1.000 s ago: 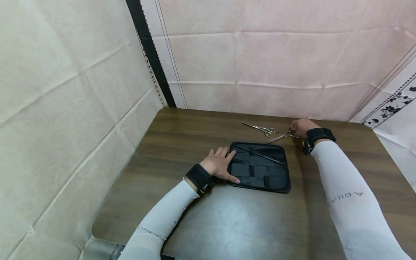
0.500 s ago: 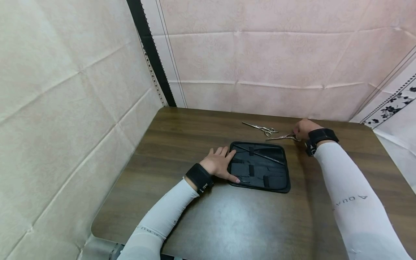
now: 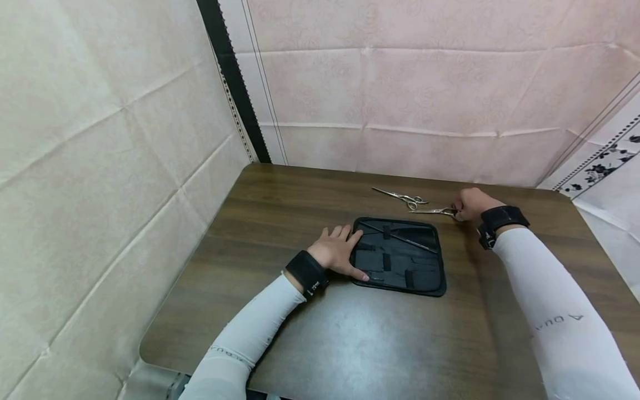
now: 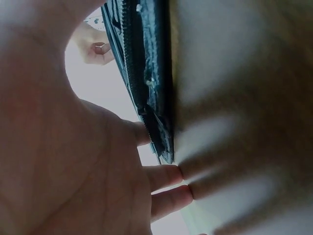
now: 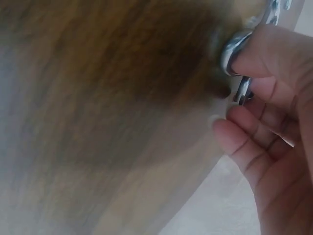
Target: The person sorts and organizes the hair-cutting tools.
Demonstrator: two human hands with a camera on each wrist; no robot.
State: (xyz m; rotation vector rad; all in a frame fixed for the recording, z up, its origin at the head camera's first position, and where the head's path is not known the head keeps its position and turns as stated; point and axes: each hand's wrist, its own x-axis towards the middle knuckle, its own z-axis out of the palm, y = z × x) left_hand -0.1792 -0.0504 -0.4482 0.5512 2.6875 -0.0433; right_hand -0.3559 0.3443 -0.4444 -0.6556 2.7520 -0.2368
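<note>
A flat black zip case (image 3: 422, 280) lies open on the table, with elastic loops and a thin dark rod (image 3: 416, 243) slanting across its upper part. My left hand (image 3: 336, 254) rests with spread fingers on the case's left edge; the left wrist view shows its zip (image 4: 128, 54) beside the palm. Past the case's far right corner, my right hand (image 3: 474, 204) pinches silver scissors (image 3: 431, 211) by the handle, blades pointing left. In the right wrist view the thumb lies at a finger ring (image 5: 230, 56). A second pair of silver scissors (image 3: 395, 195) lies just behind, blades also leftward.
The brown wood-grain table (image 3: 260, 233) has rounded corners and ends at a pale cloth wall (image 3: 320, 100) behind. Another cloth wall (image 3: 100, 194) stands along the left side.
My right hand has shifted slightly right and nearer to me, and the scissors in it have turned from slanting to nearly level. My left hand and the case have stayed put.
</note>
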